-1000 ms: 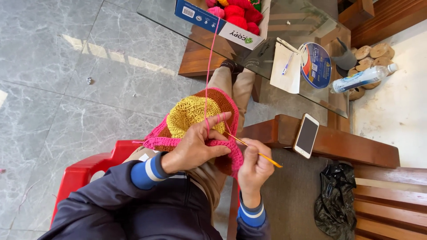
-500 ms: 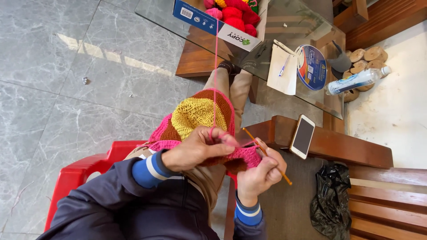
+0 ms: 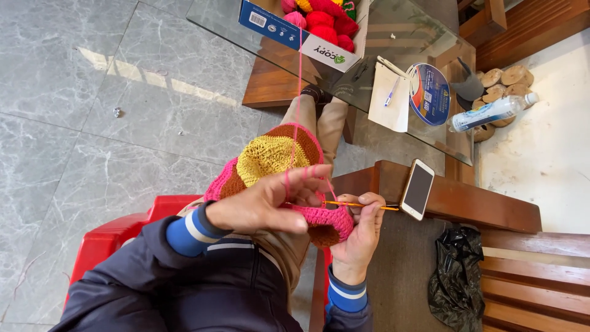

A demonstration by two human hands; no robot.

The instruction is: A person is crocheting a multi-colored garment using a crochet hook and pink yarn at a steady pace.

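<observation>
The right hand [image 3: 359, 230] pinches a thin orange crochet hook [image 3: 359, 205] between thumb and fingers, its fingers curled shut around the shaft; the hook lies nearly level, one end pointing toward the phone, the other running in under the fingers of the left hand. The left hand [image 3: 267, 203] is closed on the crocheted hat [image 3: 273, 163], fingers spread across its pink rim with the pink yarn [image 3: 299, 92] looped over them; whether the hook's tip is in a stitch cannot be told, since the fingers hide it. The hat lies in the lap between the two hands, its yellow crown and brown band showing above the left hand, its pink rim folded down against the right palm; the yarn rises taut from the hat up to the box.

The left forearm comes in from the lower left in a dark sleeve with a blue and white cuff, wrist bent so the palm faces down on the hat; the right forearm rises from below, palm turned up toward the hat.

Beyond the hat stands a cardboard box [image 3: 301, 34] of yarn balls on a glass table [image 3: 424, 132]; right of the hat a phone [image 3: 418, 189] lies on a wooden bench arm [image 3: 473, 206]; left of the hat shows a red plastic chair [image 3: 117, 237].
</observation>
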